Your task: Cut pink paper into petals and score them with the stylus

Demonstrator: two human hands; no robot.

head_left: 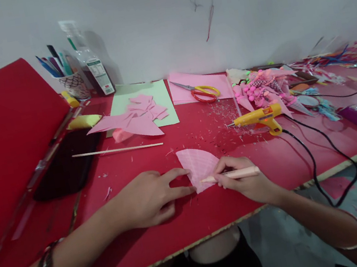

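A pink fan-shaped piece of paper [200, 161] with faint lines across it lies flat on the red tabletop [169, 236]. My left hand [157, 196] rests on the table, its fingers stretched out and the fingertips touching the paper's left edge. In my right hand [247, 181] is a pale marker pen [241, 173], pinched between thumb and fingers. Its tip points left and meets the paper near the narrow lower end. A thin wooden stick [117, 150] lies just beyond my left hand.
A yellow hot glue gun [258, 117] with a black cord lies at right, near pink paper cones [267, 85]. Scissors [200, 90] rest on pink sheets [221, 82]. Cut pink pieces [128, 121], a dark phone [67, 171], a pen cup [73, 85] and a bottle [96, 69] stand leftward.
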